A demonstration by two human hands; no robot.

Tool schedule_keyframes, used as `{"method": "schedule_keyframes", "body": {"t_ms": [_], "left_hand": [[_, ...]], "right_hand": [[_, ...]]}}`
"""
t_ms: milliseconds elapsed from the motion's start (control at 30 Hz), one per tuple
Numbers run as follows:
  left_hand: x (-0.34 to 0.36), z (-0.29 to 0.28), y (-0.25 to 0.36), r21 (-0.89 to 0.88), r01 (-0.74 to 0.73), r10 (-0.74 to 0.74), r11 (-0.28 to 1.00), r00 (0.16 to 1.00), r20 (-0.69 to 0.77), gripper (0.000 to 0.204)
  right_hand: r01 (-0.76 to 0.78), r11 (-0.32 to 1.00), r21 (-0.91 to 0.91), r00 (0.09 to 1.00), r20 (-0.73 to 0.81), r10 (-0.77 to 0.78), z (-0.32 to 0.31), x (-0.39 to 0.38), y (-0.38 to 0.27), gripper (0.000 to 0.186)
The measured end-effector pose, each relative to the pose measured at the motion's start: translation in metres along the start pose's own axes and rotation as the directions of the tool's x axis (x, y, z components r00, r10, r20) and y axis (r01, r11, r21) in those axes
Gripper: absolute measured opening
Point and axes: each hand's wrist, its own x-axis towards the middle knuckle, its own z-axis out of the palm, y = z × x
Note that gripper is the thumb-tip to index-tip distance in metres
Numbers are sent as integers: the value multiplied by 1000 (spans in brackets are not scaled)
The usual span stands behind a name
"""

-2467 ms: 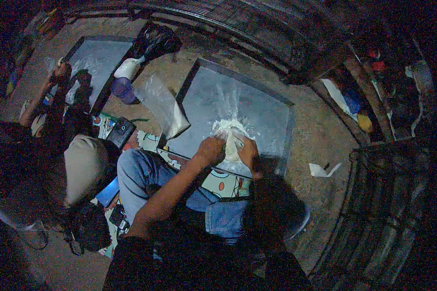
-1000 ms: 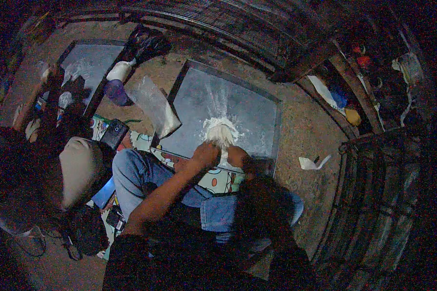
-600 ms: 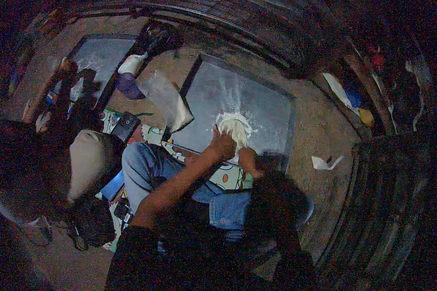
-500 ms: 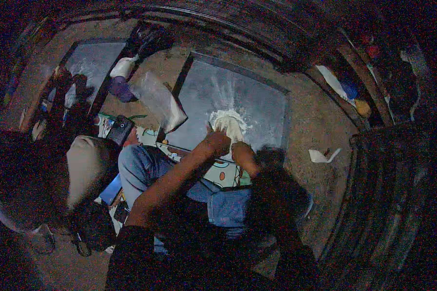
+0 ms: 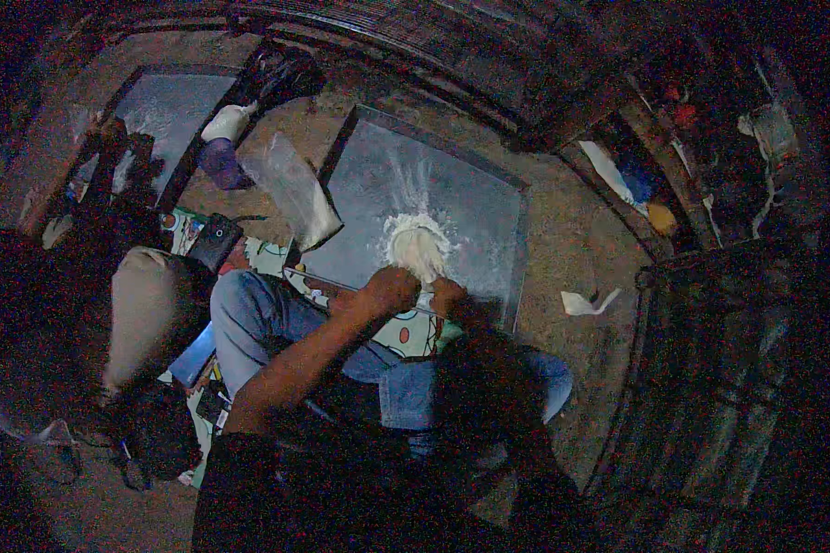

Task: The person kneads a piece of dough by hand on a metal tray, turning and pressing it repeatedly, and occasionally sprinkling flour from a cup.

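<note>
A lump of pale dough (image 5: 415, 247) with loose white flour round it lies on a grey tray (image 5: 355, 170) in front of me. My left hand (image 5: 393, 290) is closed at the near left side of the dough, fingers curled into it. Beside it, my right hand (image 5: 447, 297) is closed on the near right end, dim and partly blurred. A clear plastic bag of white powder (image 5: 315, 210) rests by the tray's left edge.
Another person's arm (image 5: 44, 194) reaches toward a second tray (image 5: 184, 90) at left. A purple container (image 5: 219, 161), black bag (image 5: 277, 78) and phone (image 5: 214, 241) lie between us. A white scrap (image 5: 581, 302) sits at right, beside dark slatted metalwork (image 5: 701, 387).
Both hands have drawn back toward me along the dough. My left fingers, stretched over it half a second ago, are curled now. The view has also shifted slightly.
</note>
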Motion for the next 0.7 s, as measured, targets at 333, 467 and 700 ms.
{"method": "schedule_keyframes", "body": {"t_ms": [333,467,700], "left_hand": [[6,31,-11,142,-15,23,990,998,-53,21],[1,17,-9,140,-61,55,988,998,42,23],[7,7,-4,-36,97,-92,995,989,113,20]], "right_hand": [[-107,992,68,994,15,107,-126,2,-92,34],[12,988,154,996,90,-26,-120,28,-104,59],[-163,986,-42,986,32,164,-142,44,-125,32]]}}
